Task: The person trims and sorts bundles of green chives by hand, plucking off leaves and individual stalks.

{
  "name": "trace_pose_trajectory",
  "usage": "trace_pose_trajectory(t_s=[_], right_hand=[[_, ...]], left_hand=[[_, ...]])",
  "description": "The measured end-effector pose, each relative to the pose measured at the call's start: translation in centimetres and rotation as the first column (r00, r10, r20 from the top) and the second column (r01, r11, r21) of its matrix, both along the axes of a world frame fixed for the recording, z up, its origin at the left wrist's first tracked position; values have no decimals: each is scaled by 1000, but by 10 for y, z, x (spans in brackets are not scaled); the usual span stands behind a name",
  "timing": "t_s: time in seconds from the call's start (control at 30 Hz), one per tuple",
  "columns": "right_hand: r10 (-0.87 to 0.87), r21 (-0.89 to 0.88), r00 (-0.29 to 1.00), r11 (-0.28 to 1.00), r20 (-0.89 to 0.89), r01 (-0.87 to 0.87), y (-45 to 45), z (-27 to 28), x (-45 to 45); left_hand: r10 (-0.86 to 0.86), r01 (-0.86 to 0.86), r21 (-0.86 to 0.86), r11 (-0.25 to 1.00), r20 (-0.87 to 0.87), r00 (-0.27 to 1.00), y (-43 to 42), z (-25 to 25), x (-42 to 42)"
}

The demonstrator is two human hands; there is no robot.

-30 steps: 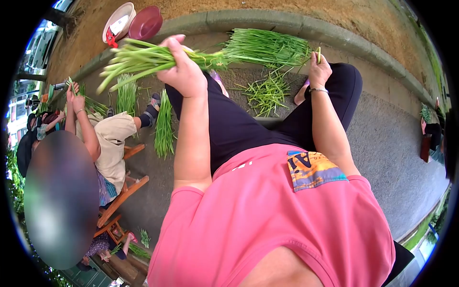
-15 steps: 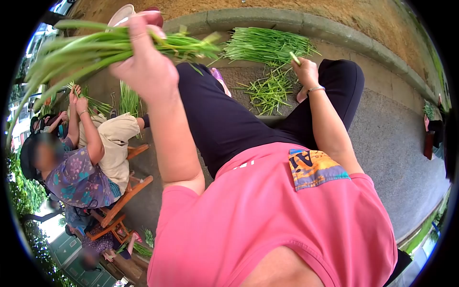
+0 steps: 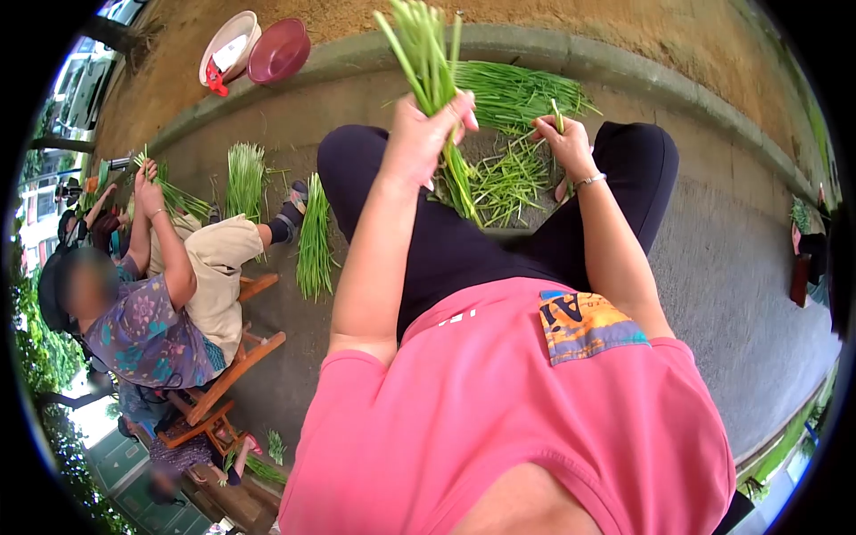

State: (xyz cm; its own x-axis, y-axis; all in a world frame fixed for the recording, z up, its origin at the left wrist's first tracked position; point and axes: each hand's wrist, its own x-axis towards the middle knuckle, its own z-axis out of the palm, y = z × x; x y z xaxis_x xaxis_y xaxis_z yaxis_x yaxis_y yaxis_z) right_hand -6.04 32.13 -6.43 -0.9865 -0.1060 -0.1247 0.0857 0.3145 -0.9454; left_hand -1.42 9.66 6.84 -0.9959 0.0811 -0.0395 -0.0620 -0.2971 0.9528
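Note:
My left hand [image 3: 423, 138] is closed around a bundle of green stalks [image 3: 426, 62], held upright in view with one end above the fist and the other hanging below it. My right hand [image 3: 568, 145] pinches a short green piece [image 3: 558, 116] between thumb and fingers. Between my knees, loose cut pieces [image 3: 510, 181] lie scattered on the ground. Beyond them is a large pile of long green stalks [image 3: 526, 94] beside the curb, partly behind my left hand's bundle.
A pale basin [image 3: 230, 45] with a red item and a maroon basin [image 3: 279, 52] stand past the curb [image 3: 357, 55]. On the left a seated person [image 3: 147, 330] holds stalks, near more bundles [image 3: 314, 241]. Other people sit farther off.
My left hand has swung from the left back toward the middle, turning the bundle from sideways to upright. My right hand has shifted slightly, still pinching a short piece.

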Motion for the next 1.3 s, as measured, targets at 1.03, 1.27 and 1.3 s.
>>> trace_pose_trajectory(t_s=[1.03, 1.27, 1.3], right_hand=[[-29, -732, 991, 672, 131, 116, -28, 85, 9], [24, -661, 995, 750, 93, 43, -29, 93, 12], [24, -661, 995, 749, 94, 44, -30, 94, 12]], left_hand=[[-351, 310, 219, 925, 181, 919, 28, -59, 19], [-309, 267, 195, 944, 236, 921, 28, -58, 17], [-283, 257, 146, 955, 195, 939, 29, -59, 15]])
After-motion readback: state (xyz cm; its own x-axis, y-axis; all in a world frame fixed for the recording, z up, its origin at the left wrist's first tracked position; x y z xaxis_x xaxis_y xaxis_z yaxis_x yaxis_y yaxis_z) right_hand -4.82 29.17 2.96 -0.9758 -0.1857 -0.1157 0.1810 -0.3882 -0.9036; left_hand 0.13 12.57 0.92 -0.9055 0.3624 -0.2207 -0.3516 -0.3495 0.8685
